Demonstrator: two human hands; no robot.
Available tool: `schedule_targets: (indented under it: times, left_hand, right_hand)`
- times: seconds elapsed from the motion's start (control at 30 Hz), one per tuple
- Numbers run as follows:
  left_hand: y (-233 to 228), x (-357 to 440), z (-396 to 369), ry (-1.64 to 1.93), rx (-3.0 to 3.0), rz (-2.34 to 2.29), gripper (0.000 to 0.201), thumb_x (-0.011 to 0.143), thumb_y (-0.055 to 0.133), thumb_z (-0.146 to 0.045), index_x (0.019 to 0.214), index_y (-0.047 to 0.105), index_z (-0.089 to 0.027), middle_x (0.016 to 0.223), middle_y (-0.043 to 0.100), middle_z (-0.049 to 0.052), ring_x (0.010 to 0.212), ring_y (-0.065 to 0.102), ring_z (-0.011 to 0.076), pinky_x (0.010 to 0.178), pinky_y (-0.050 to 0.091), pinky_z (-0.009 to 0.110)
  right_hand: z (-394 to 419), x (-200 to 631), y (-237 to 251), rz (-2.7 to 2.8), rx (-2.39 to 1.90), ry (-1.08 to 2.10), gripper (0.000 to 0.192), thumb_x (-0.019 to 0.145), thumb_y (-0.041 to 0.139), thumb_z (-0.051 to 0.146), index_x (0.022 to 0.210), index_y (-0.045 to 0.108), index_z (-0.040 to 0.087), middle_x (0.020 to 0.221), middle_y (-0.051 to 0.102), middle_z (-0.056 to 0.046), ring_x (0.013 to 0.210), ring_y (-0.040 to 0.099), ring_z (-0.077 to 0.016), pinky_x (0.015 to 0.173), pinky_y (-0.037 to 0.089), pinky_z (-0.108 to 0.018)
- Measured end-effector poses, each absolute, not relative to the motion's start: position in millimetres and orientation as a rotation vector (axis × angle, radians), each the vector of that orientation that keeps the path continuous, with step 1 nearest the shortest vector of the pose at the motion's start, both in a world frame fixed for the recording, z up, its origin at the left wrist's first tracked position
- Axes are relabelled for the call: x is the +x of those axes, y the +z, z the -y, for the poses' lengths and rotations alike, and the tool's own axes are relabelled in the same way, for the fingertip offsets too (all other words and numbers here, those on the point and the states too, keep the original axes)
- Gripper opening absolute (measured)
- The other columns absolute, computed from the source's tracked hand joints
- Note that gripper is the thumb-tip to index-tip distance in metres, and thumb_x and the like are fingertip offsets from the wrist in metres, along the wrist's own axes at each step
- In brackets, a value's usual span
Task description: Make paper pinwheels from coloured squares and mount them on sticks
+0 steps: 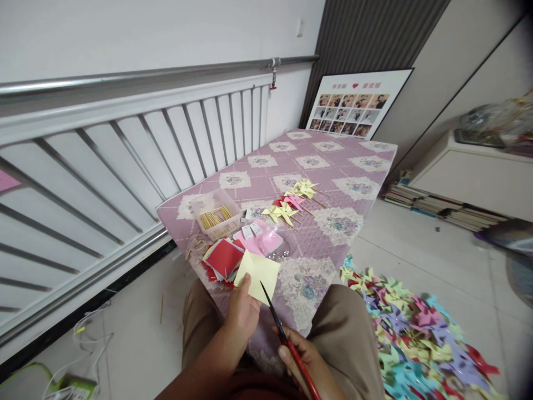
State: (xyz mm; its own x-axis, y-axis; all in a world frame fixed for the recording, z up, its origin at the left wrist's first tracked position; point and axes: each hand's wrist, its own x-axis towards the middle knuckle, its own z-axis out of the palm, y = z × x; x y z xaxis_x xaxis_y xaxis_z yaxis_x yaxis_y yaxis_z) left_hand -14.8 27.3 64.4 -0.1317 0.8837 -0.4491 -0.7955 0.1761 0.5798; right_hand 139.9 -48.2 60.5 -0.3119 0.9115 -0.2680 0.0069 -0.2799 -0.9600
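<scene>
Pinched between thumb and fingers of the left hand (241, 314), a yellow paper square (258, 273) is held flat above the near edge of a low table with a quilted pink cover (353, 166). At about four o'clock from it, the right hand (306, 355) is closed around red-handled scissors (287, 339), whose dark blades look nearly shut, their tip touching the square's lower edge. Judging by this, the cutting step is in hand: the next move calls for opening the blades and keeping the sheet taut and steady. At ten o'clock from the square lies a stack of red paper squares (222, 260); at twelve o'clock sit pink sheets (266, 241) and, further back, a clear box of wooden sticks (215, 215). Finished paper pinwheels (291, 203) lie at one o'clock on the table, and a large heap of coloured pinwheels (416, 339) covers the floor at three o'clock.
</scene>
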Motion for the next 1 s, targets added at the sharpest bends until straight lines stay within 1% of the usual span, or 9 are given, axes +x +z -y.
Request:
schedule_targets:
  times: [0.17, 0.3, 0.37, 0.57, 0.63, 0.73, 0.8, 0.9, 1.0]
  left_hand:
    - [64, -15, -28, 1.448, 0.077, -0.910, 0.039, 0.077, 0.069, -0.035, 0.113, 0.060, -0.021, 0.129, 0.062, 0.012, 0.125, 0.054, 0.0285, 0.103, 0.046, 0.039]
    - [60, -15, -28, 1.462, 0.073, -0.916, 0.036, 0.078, 0.068, -0.034, 0.111, 0.061, -0.022, 0.125, 0.064, 0.011, 0.122, 0.056, 0.0278, 0.101, 0.048, 0.039]
    - [60, -15, -29, 1.467, 0.079, -0.914, 0.034, 0.078, 0.067, -0.034, 0.109, 0.062, -0.022, 0.123, 0.066, 0.011, 0.121, 0.057, 0.0280, 0.100, 0.049, 0.040]
    - [70, -17, -29, 1.463, 0.039, -0.953, 0.031, 0.076, 0.069, -0.032, 0.105, 0.064, -0.022, 0.121, 0.066, 0.010, 0.125, 0.054, 0.0291, 0.104, 0.046, 0.040]
    - [75, -19, -30, 1.466, 0.016, -0.945, 0.031, 0.076, 0.069, -0.031, 0.105, 0.064, -0.021, 0.122, 0.066, 0.011, 0.127, 0.052, 0.0295, 0.104, 0.046, 0.040]
    - [81, -23, -33, 1.508, -0.025, -0.935, 0.034, 0.077, 0.068, -0.027, 0.109, 0.064, -0.020, 0.126, 0.065, 0.011, 0.126, 0.054, 0.0283, 0.102, 0.048, 0.038]
    - [83, -26, -35, 1.536, -0.036, -0.920, 0.038, 0.078, 0.067, -0.024, 0.115, 0.062, -0.020, 0.125, 0.066, 0.010, 0.121, 0.058, 0.0264, 0.098, 0.051, 0.036]
    - [83, -25, -33, 1.536, -0.061, -0.887, 0.037, 0.080, 0.066, -0.023, 0.115, 0.062, -0.017, 0.117, 0.070, 0.011, 0.112, 0.064, 0.0247, 0.093, 0.053, 0.035]
    - [81, -19, -26, 1.525, -0.068, -0.834, 0.031, 0.082, 0.064, -0.024, 0.111, 0.064, -0.015, 0.112, 0.072, 0.012, 0.106, 0.066, 0.0233, 0.094, 0.052, 0.034]
  right_hand:
    - [47, 139, 67, 1.273, -1.280, 1.627, 0.040, 0.076, 0.068, 0.053, 0.104, 0.071, 0.025, 0.095, 0.072, -0.007, 0.085, 0.064, -0.0292, 0.082, 0.054, -0.043]
    - [49, 141, 63, 1.300, -1.306, 1.636, 0.040, 0.078, 0.068, 0.051, 0.108, 0.070, 0.026, 0.089, 0.071, -0.006, 0.083, 0.063, -0.0283, 0.079, 0.054, -0.041]
    - [50, 142, 59, 1.306, -1.300, 1.654, 0.040, 0.081, 0.065, 0.050, 0.112, 0.068, 0.025, 0.090, 0.071, -0.006, 0.087, 0.063, -0.0287, 0.081, 0.054, -0.041]
    - [46, 147, 57, 1.417, -1.198, 1.696, 0.048, 0.083, 0.064, 0.050, 0.125, 0.061, 0.026, 0.115, 0.067, -0.009, 0.107, 0.060, -0.0317, 0.096, 0.046, -0.044]
    - [45, 149, 64, 1.415, -1.188, 1.712, 0.051, 0.081, 0.065, 0.052, 0.125, 0.062, 0.026, 0.112, 0.068, -0.009, 0.105, 0.060, -0.0322, 0.096, 0.046, -0.044]
    - [46, 150, 71, 1.387, -1.182, 1.706, 0.052, 0.078, 0.066, 0.057, 0.120, 0.065, 0.026, 0.096, 0.069, -0.007, 0.101, 0.061, -0.0311, 0.095, 0.046, -0.042]
    - [49, 148, 69, 1.275, -1.196, 1.719, 0.052, 0.078, 0.065, 0.060, 0.119, 0.065, 0.027, 0.086, 0.066, -0.005, 0.092, 0.062, -0.0282, 0.088, 0.050, -0.040]
    - [51, 142, 58, 0.919, -1.213, 1.790, 0.053, 0.076, 0.066, 0.062, 0.117, 0.063, 0.030, 0.074, 0.062, -0.001, 0.070, 0.062, -0.0213, 0.066, 0.053, -0.034]
    - [47, 134, 47, 0.603, -1.166, 1.757, 0.058, 0.068, 0.077, 0.058, 0.116, 0.059, 0.030, 0.073, 0.063, 0.002, 0.066, 0.061, -0.0169, 0.061, 0.052, -0.029]
